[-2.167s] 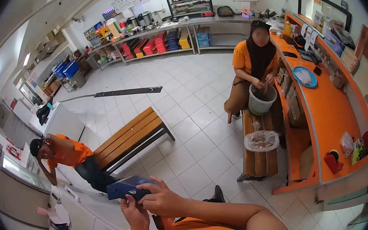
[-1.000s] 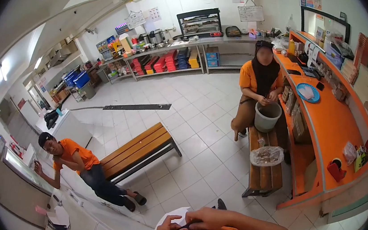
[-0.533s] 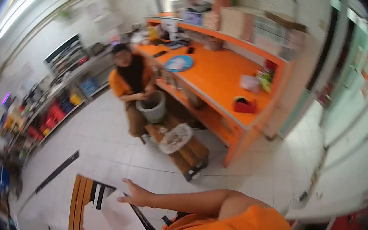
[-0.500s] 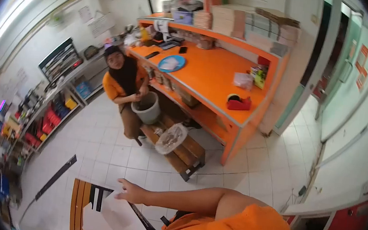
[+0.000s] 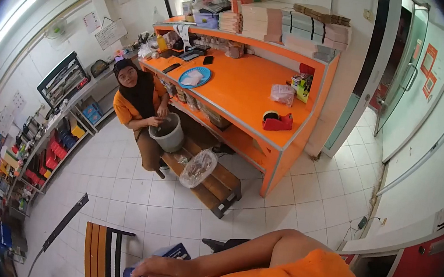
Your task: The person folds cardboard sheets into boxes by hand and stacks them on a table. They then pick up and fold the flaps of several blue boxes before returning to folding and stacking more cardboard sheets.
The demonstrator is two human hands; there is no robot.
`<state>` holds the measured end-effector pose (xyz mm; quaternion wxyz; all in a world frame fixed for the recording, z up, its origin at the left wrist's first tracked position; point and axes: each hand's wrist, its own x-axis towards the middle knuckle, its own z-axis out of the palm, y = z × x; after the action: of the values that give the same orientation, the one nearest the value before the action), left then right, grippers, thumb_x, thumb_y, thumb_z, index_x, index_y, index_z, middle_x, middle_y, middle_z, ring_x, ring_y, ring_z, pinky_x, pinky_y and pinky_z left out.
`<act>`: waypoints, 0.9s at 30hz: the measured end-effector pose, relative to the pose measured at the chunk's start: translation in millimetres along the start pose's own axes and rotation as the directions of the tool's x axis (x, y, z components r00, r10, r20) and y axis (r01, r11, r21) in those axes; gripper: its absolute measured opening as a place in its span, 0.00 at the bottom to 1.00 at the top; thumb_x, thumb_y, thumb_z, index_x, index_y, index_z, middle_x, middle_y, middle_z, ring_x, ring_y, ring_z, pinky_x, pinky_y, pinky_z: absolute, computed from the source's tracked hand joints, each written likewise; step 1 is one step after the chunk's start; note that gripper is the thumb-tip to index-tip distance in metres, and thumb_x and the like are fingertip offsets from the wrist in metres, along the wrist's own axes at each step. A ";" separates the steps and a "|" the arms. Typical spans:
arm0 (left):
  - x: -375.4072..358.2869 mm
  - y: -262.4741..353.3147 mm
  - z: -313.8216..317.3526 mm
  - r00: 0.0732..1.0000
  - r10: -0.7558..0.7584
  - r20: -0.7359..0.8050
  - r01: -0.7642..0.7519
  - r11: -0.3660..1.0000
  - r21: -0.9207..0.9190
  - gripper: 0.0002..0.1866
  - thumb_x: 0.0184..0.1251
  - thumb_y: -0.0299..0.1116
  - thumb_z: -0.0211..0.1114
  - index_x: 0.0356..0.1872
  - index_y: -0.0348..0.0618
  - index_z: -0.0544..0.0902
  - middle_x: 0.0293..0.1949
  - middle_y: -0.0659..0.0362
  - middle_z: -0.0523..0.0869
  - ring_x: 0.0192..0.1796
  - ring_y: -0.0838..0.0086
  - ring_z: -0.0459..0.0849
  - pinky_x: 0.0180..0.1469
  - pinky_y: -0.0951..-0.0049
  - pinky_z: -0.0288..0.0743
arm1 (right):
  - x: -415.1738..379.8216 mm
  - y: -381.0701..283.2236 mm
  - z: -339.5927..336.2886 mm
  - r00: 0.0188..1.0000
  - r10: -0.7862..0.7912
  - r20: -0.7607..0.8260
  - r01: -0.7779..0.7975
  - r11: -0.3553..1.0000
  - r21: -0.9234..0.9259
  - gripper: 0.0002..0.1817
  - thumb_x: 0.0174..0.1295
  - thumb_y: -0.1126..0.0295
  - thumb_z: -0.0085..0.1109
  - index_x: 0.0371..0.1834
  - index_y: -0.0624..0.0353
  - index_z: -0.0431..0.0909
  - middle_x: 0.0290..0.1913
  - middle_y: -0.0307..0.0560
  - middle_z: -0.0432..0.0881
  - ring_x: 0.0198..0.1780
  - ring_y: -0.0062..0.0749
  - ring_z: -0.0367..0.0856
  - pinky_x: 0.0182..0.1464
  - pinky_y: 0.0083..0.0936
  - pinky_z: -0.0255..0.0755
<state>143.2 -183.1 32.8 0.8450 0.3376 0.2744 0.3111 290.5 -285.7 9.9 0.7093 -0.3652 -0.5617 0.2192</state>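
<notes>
My right hand (image 5: 167, 270) reaches in from the right at the bottom of the view, its fingers curled and pressed together. It grips a dark blue printed card (image 5: 176, 251), which looks like part of a folded carton. White lettering shows on the part beyond the hand, and another blue part shows under the fingertips. The hand covers the middle of it. My left hand cannot be made out in the view. Just left of my right hand is a slatted wooden bench (image 5: 95, 252) with a black metal frame.
A co-worker (image 5: 139, 97) sits on a wooden bench (image 5: 217, 184), hands over a grey bucket (image 5: 168, 137). Beside it lies a clear plastic bag (image 5: 199, 168). The orange counter (image 5: 239, 81) holds a blue plate (image 5: 195, 77) and a red tape dispenser (image 5: 278, 121). Shelves (image 5: 57, 159) line the left wall.
My right hand has moved lower and turned over, from reaching above large white card panels to closing on the card. The white panels no longer show; blue printed parts do.
</notes>
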 end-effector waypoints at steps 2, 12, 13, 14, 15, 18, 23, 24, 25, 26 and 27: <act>-6.9 -6.1 5.6 0.881 0.358 0.309 -0.463 0.522 0.716 0.19 0.84 0.39 0.52 0.63 0.35 0.79 0.53 0.45 0.86 0.54 0.62 0.87 0.49 0.65 0.83 | 2.9 2.4 0.3 0.998 -0.064 -0.005 0.062 0.980 -0.190 0.23 0.79 0.60 0.52 0.71 0.60 0.74 0.66 0.52 0.78 0.69 0.48 0.73 0.72 0.43 0.62; -8.0 -33.8 -14.9 0.991 0.093 -0.091 -0.084 0.992 0.099 0.15 0.81 0.30 0.54 0.62 0.38 0.79 0.54 0.53 0.87 0.49 0.68 0.89 0.49 0.69 0.87 | 8.5 15.0 -18.7 0.968 0.055 0.243 0.110 0.783 -0.612 0.23 0.79 0.57 0.52 0.75 0.37 0.75 0.76 0.54 0.68 0.73 0.51 0.68 0.70 0.55 0.61; -12.9 -34.3 -4.0 0.990 0.119 -0.075 -0.107 0.982 0.155 0.14 0.81 0.29 0.55 0.60 0.37 0.79 0.51 0.54 0.88 0.47 0.69 0.89 0.49 0.71 0.86 | 3.2 21.5 -11.4 0.983 0.052 0.176 0.072 0.771 -0.632 0.23 0.81 0.57 0.48 0.78 0.28 0.71 0.76 0.56 0.67 0.73 0.57 0.67 0.72 0.58 0.59; -16.8 -33.4 -1.3 0.988 0.142 -0.061 -0.126 0.969 0.212 0.13 0.80 0.28 0.56 0.59 0.37 0.79 0.49 0.55 0.88 0.45 0.70 0.89 0.48 0.72 0.86 | 2.9 23.7 -8.3 0.980 0.054 0.193 0.080 0.775 -0.626 0.23 0.81 0.57 0.48 0.78 0.28 0.71 0.76 0.56 0.67 0.73 0.57 0.67 0.72 0.58 0.59; -16.1 -36.9 -7.4 0.994 0.105 -0.027 -0.097 0.975 0.202 0.14 0.80 0.26 0.56 0.60 0.35 0.78 0.48 0.56 0.86 0.48 0.69 0.87 0.51 0.71 0.83 | 1.6 26.1 -5.0 0.989 0.074 0.131 0.021 0.794 -0.608 0.24 0.81 0.56 0.47 0.78 0.26 0.69 0.74 0.59 0.67 0.73 0.59 0.67 0.72 0.60 0.58; -4.1 -48.0 -3.6 0.976 0.167 -0.138 -0.179 0.981 -0.079 0.26 0.67 0.23 0.64 0.66 0.41 0.74 0.31 0.61 0.85 0.35 0.71 0.84 0.40 0.72 0.77 | -2.8 30.2 6.9 0.985 0.145 0.090 -0.043 0.724 -0.688 0.26 0.82 0.55 0.46 0.81 0.25 0.64 0.70 0.63 0.68 0.72 0.63 0.67 0.71 0.64 0.58; -10.2 -42.2 -31.1 0.928 0.363 -0.088 -0.308 0.877 0.368 0.14 0.82 0.31 0.56 0.59 0.34 0.78 0.48 0.55 0.85 0.47 0.71 0.84 0.49 0.70 0.80 | -19.6 38.9 21.1 0.959 0.159 0.235 0.087 0.624 -0.776 0.37 0.79 0.51 0.49 0.86 0.47 0.50 0.65 0.67 0.70 0.67 0.66 0.69 0.69 0.67 0.61; -8.7 -35.1 -41.1 0.924 0.370 -0.099 -0.313 0.879 0.360 0.14 0.82 0.31 0.56 0.59 0.34 0.78 0.48 0.55 0.85 0.47 0.71 0.84 0.49 0.70 0.80 | -13.6 33.9 17.9 0.955 0.162 0.250 0.097 0.626 -0.774 0.37 0.79 0.51 0.49 0.86 0.47 0.50 0.65 0.67 0.70 0.67 0.66 0.69 0.69 0.67 0.61; -8.8 -28.7 -48.9 0.925 0.359 -0.122 -0.283 0.868 0.409 0.15 0.83 0.33 0.56 0.59 0.34 0.79 0.48 0.55 0.85 0.47 0.70 0.84 0.50 0.69 0.79 | -6.9 27.9 9.1 0.933 0.266 0.241 -0.054 0.768 -0.638 0.36 0.79 0.51 0.50 0.85 0.50 0.52 0.64 0.66 0.71 0.65 0.64 0.72 0.69 0.61 0.63; -10.8 -22.2 -54.4 0.926 0.348 -0.147 -0.248 0.853 0.458 0.15 0.83 0.35 0.56 0.59 0.34 0.79 0.48 0.54 0.85 0.47 0.70 0.83 0.51 0.68 0.79 | -1.5 21.3 0.9 0.895 0.368 0.253 -0.218 0.854 -0.472 0.36 0.79 0.50 0.50 0.84 0.53 0.54 0.63 0.65 0.72 0.63 0.62 0.74 0.69 0.55 0.66; -17.1 -12.9 -57.5 0.921 0.384 -0.072 -0.216 0.654 0.725 0.15 0.83 0.35 0.56 0.59 0.34 0.80 0.47 0.55 0.86 0.49 0.70 0.82 0.54 0.68 0.77 | 3.3 17.8 -8.2 0.942 0.279 0.186 -0.150 0.847 -0.510 0.33 0.79 0.51 0.51 0.81 0.52 0.60 0.60 0.63 0.76 0.59 0.55 0.78 0.64 0.43 0.71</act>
<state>97.6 -179.8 -8.2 0.5521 0.6382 0.4034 0.3538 301.0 -274.2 -2.4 0.4871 -0.5623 -0.6397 0.1933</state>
